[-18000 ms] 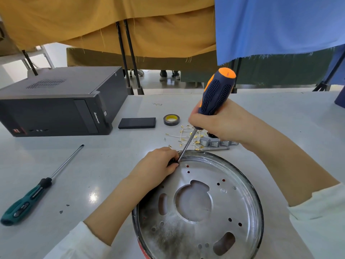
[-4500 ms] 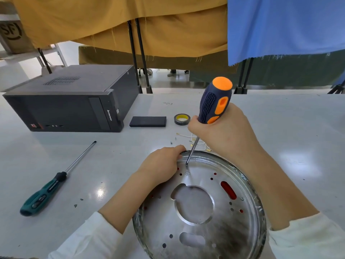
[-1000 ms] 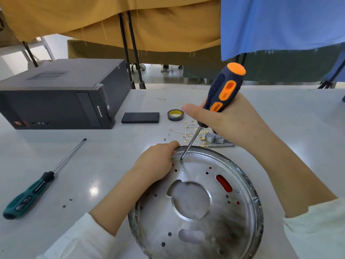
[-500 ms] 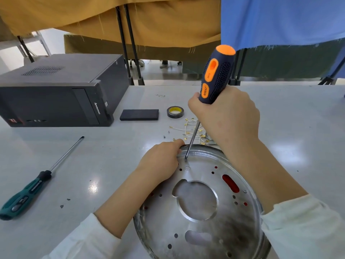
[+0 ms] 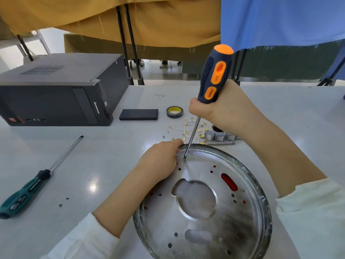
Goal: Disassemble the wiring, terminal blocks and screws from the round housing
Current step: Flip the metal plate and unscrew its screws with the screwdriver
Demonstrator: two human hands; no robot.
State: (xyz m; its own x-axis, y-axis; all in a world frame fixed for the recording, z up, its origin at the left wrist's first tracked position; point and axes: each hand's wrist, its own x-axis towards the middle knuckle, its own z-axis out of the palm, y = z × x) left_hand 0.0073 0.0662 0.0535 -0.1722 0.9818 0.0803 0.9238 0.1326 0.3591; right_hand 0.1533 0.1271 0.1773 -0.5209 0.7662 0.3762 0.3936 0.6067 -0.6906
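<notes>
The round housing (image 5: 203, 204) is laid flat on the near part of the grey table (image 5: 104, 161), between the 2 forearms, with its shallow metal dish turned upward. The left hand (image 5: 158, 161) is placed on the far-left rim of the housing; its fingers are curled over the edge and the rim is gripped by them. The orange and dark blue screwdriver (image 5: 214, 77) is held by the right hand (image 5: 220, 107), whose fingers are wrapped tightly around the lower part of the handle. The tool is kept almost upright, tilted a little to the right at the top, and its tip is set on a point inside the dish, just beside the left fingers. The screw itself is too small to be told.

Behind the housing, the removed white wires (image 5: 188, 129) with brass ends and the grey terminal blocks (image 5: 218, 137) are gathered on the table. Further away a roll of tape (image 5: 174, 112) and a flat black box (image 5: 138, 114) are seen. A green screwdriver (image 5: 28, 187) is left well apart on the left, and a black computer case (image 5: 56, 90) is standing behind it.
</notes>
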